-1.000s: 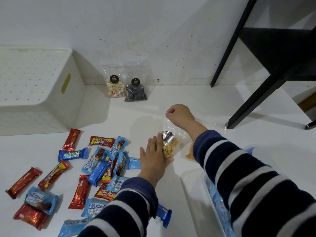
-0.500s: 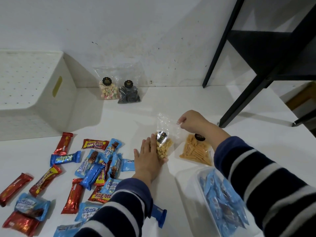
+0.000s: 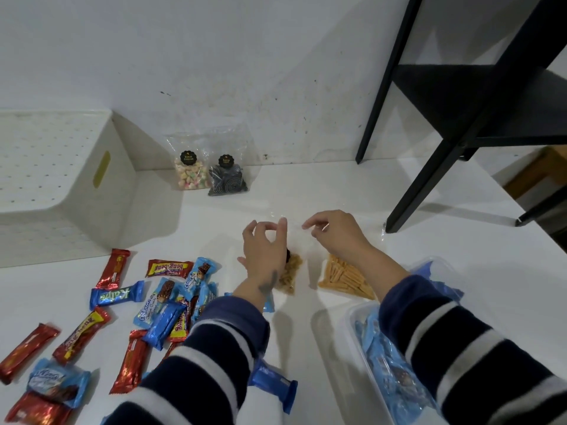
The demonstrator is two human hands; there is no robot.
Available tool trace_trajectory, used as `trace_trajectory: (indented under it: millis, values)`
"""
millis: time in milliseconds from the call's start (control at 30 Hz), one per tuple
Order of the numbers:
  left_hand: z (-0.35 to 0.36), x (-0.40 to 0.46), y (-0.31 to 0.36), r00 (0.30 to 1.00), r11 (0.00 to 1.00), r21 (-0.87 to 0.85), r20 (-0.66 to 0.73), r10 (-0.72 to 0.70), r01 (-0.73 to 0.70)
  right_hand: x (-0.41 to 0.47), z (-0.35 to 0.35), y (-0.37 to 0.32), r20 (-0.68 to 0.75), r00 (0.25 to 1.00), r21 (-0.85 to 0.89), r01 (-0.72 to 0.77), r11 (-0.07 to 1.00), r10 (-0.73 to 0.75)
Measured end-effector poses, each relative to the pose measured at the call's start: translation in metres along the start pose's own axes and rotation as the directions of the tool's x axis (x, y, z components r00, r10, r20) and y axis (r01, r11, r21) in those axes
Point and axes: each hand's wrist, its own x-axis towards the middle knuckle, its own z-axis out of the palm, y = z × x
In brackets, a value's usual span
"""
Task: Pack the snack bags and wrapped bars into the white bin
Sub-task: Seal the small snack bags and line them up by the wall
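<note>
Both hands are pinching the clear top of a snack bag [image 3: 290, 276] at the table's centre: left hand [image 3: 264, 250] and right hand [image 3: 336, 233]. Judging by the scattered wrapped bars [image 3: 159, 305] at eight o'clock, little is packed. The white bin [image 3: 76, 182], at ten o'clock, is lying overturned, hiding its inside.

Wrapped bars [image 3: 159, 302] lie left of two snack bags [image 3: 343, 279].
</note>
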Motion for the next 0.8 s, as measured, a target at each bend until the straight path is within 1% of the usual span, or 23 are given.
trace_trajectory:
  millis: [33, 133, 267, 367, 433, 533, 667, 733, 800]
  values:
    - [0.000, 0.004, 0.005, 0.998, 0.996, -0.071, 0.026, -0.051, 0.053, -0.003, 0.001, -0.001, 0.001, 1.000, 0.032, 0.010, 0.999, -0.010]
    - [0.000, 0.005, 0.011, 0.990, 0.962, -0.246, 0.098, -0.100, 0.121, -0.008, 0.005, -0.002, 0.015, 1.000, 0.056, 0.014, 0.998, -0.015]
    - [0.000, 0.007, 0.014, 0.979, 0.918, -0.341, 0.107, -0.175, 0.201, -0.012, 0.009, -0.004, 0.033, 0.999, 0.093, -0.002, 0.996, -0.001]
    - [-0.001, 0.009, 0.014, 0.978, 0.917, -0.344, 0.105, -0.177, 0.203, -0.014, 0.007, -0.009, 0.045, 0.999, 0.181, -0.024, 0.983, 0.016]
    - [-0.001, 0.007, 0.011, 0.982, 0.917, -0.353, 0.105, -0.157, 0.185, -0.012, 0.009, -0.011, 0.017, 1.000, 0.192, -0.025, 0.981, 0.022]
    - [0.001, 0.006, 0.008, 0.985, 0.925, -0.342, 0.105, -0.136, 0.164, -0.007, 0.014, -0.014, -0.026, 0.996, 0.159, -0.078, 0.984, 0.084]
    - [0.003, 0.005, 0.008, 0.986, 0.931, -0.331, 0.116, -0.119, 0.151, 0.005, 0.019, -0.012, 0.007, 0.987, 0.072, -0.162, 0.984, 0.162]
    - [0.003, 0.006, 0.007, 0.989, 0.929, -0.343, 0.105, -0.106, 0.136, 0.009, 0.020, -0.013, 0.013, 0.985, 0.054, -0.171, 0.984, 0.170]
    - [0.002, 0.006, 0.005, 0.995, 0.955, -0.287, 0.086, -0.051, 0.074, 0.011, 0.021, -0.015, 0.014, 0.987, 0.025, -0.160, 0.987, 0.160]
